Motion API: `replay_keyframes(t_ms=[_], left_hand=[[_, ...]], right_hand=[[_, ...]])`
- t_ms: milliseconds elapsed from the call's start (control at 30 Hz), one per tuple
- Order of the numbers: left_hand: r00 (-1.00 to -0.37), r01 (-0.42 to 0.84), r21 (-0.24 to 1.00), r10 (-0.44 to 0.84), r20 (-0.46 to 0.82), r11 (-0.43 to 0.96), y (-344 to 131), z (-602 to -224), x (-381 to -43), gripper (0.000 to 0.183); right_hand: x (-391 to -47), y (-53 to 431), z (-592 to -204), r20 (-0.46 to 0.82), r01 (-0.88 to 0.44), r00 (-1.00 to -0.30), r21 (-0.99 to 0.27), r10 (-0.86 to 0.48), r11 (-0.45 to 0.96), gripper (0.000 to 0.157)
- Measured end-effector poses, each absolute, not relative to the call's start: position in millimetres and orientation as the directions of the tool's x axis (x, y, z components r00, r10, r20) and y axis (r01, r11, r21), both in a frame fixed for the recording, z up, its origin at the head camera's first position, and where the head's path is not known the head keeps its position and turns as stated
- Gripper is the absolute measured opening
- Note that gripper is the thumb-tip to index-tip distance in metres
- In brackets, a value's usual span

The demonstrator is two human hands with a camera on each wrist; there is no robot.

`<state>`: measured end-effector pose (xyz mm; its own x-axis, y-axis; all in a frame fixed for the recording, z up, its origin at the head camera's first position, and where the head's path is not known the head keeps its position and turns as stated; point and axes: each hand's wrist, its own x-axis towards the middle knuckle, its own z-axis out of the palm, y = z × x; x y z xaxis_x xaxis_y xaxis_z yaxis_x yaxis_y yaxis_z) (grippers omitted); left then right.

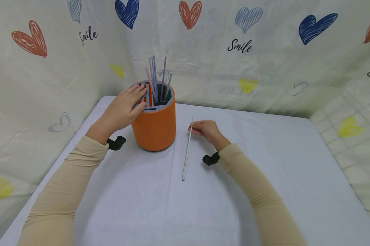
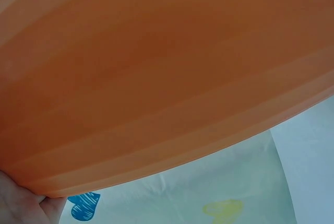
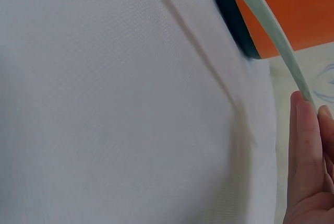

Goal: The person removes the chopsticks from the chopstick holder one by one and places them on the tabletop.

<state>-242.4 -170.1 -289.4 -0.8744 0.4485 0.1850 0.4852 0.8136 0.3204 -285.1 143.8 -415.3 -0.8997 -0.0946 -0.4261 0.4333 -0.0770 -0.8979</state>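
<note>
An orange round knife block (image 1: 154, 131) with a slotted grey top stands upright on the white-covered table. Several thin pink, purple and green sticks (image 1: 154, 73) lean in its larger opening. My left hand (image 1: 125, 106) rests on the slotted top at its left side, fingers extended. In the left wrist view the block's orange wall (image 2: 167, 78) fills most of the picture, with part of the hand at the lower left. Right of the block, my right hand (image 1: 205, 130) pinches a long pale green stick (image 1: 187, 153) near its far end; the other end slants toward me.
White cloth (image 1: 160, 208) covers the table. A pale curtain (image 1: 203, 68) printed with hearts and "Smile" hangs behind it and along both sides. Each wrist carries a small black camera (image 1: 211, 159).
</note>
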Motion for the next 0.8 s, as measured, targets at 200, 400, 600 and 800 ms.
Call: replay_keyframes(t_ms=[200, 400, 600, 800], left_hand=[[-0.872, 0.489, 0.318, 0.448, 0.195, 0.813, -170.5, -290.4, -243.8, 0.058], [-0.875, 0.483, 0.314, 0.447, 0.184, 0.817, -169.7, -290.2, -244.1, 0.059], [-0.874, 0.486, 0.313, 0.450, 0.185, 0.816, -169.1, -290.2, -243.8, 0.059], [-0.873, 0.487, 0.316, 0.447, 0.192, 0.814, -168.6, -290.4, -243.4, 0.058]], right_hand=[[-287.6, 142.7, -419.3, -0.457, 0.464, -0.884, -0.883, -0.097, -0.074, 0.039], [-289.9, 142.5, -425.1, -0.468, 0.472, -0.881, -0.880, -0.065, -0.056, 0.039], [-293.6, 142.9, -432.6, -0.492, 0.493, -0.870, -0.867, -0.037, -0.076, 0.038], [-294.8, 142.4, -435.1, -0.520, 0.519, -0.854, -0.848, -0.022, -0.103, 0.030]])
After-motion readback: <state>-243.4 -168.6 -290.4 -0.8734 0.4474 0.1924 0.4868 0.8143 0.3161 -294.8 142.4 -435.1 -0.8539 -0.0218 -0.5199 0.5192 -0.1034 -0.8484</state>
